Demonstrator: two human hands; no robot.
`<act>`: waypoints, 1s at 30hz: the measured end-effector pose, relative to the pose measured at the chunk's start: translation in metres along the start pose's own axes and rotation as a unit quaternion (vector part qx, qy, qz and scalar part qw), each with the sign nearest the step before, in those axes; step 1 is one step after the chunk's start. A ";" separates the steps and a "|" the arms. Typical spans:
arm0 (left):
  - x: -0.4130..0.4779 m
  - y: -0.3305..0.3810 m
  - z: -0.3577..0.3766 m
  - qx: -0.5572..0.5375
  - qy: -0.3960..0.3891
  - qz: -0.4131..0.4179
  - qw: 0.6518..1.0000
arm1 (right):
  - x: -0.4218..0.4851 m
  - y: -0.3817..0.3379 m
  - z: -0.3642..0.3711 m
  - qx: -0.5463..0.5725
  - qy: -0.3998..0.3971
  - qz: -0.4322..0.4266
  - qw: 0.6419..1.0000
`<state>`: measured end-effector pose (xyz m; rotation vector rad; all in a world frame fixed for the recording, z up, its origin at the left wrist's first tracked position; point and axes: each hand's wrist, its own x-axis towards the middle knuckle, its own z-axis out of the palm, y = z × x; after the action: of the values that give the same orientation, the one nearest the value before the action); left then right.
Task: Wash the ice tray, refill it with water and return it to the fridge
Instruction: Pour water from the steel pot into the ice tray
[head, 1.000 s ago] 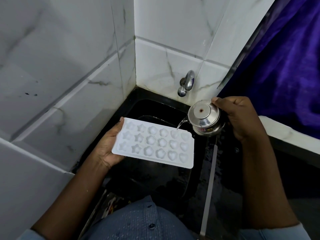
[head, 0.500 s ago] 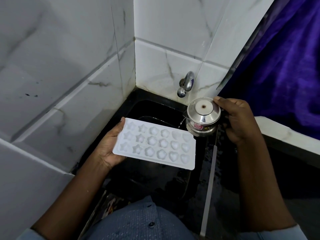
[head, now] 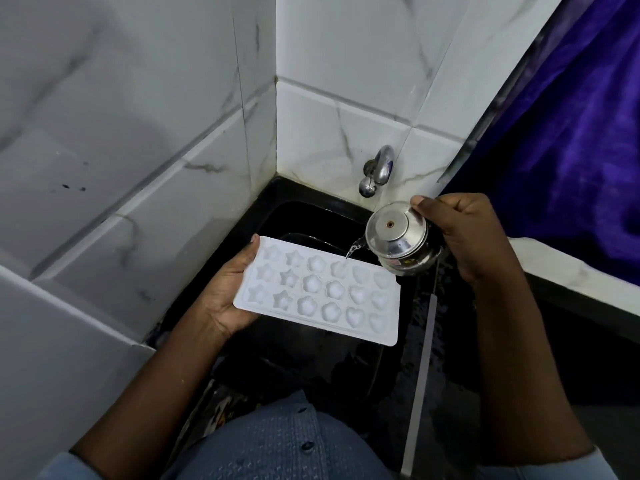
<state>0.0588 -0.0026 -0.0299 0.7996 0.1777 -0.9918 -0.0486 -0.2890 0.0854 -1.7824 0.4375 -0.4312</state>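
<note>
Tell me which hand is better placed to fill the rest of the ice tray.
Right. The right hand grips the tilted steel kettle, its stream landing on the ice tray; the left hand holds that tray over the black sink.

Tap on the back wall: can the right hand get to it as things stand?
Probably not yet. The path to the tap is free, but the right hand grips the steel pot, tilted and pouring into the ice tray.

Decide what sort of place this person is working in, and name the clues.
Probably a home kitchen's sink corner: a black sink between white tiled walls, a metal tap above it, an ice tray being filled from a steel pot.
</note>
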 end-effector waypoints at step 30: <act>-0.001 -0.007 0.010 0.000 -0.024 -0.010 1.000 | -0.009 -0.006 0.009 0.062 0.019 0.011 0.998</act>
<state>0.0500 -0.0105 -0.0261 0.7741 0.1459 -1.0291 -0.0516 -0.2754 0.0886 -1.6507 0.4471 -0.4681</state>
